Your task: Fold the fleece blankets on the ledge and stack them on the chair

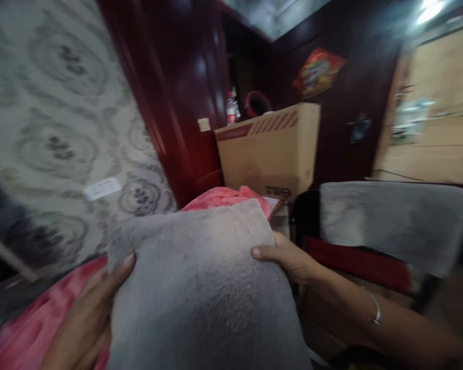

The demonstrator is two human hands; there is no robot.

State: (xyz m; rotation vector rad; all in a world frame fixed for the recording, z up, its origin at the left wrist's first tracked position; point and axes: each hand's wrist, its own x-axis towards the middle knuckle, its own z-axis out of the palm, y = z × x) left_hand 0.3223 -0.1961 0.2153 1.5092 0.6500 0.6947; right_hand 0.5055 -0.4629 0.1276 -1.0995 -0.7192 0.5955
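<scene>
Both hands are clamped on a grey cloth (204,298), one at each side, thumbs lying on its near face. The left hand (87,313) grips the left edge a little below the upper left corner; the fingers behind are mostly hidden. The right hand (293,259) pinches the right edge below the upper right corner, with a thin bracelet (376,307) around that wrist. The cloth is spread between them, its upper edge nearly straight, its lower part running out of view at the bottom.

Pink fabric (27,329) shows beyond the cloth's upper edge and past its left edge, below the left hand; what carries it is hidden. Just past the cloth's upper right corner lies a printed sheet (272,204), partly covered.

To the right, a second grey cloth (389,218) hangs over the upper edge of a chair's backrest, above a red seat (355,262).

Farther off, a cardboard box (266,154) leans slightly. A bottle (231,110) shows above its upper left corner, and beside that a round red-rimmed object (249,105); whether they stand in or behind the box, I cannot tell. A dark door (335,139) bears a red decoration (318,72). Patterned wallpaper (57,118) fills the left side.
</scene>
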